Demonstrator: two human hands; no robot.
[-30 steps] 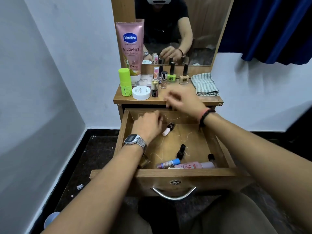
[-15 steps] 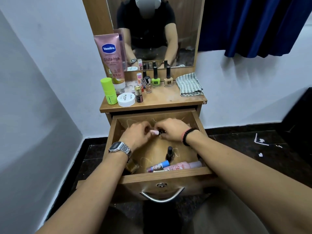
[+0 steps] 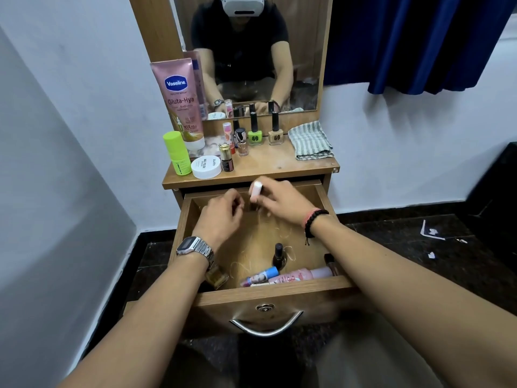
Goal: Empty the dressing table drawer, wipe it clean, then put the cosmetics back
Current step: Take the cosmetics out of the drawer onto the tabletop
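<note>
Above drawer's [image 3: 268, 296] rear edge, white-capped tube [image 3: 256, 191]

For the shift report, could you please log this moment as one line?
phase: emptying drawer | right hand: holds white tube | left hand: curled, contents unclear | still inside: dark bottle, pink bottle

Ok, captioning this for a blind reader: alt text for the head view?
A right hand lifts a small white-capped bottle from an open wooden drawer while the left hand hovers beside it. More cosmetics crowd the tabletop below a mirror.
</note>
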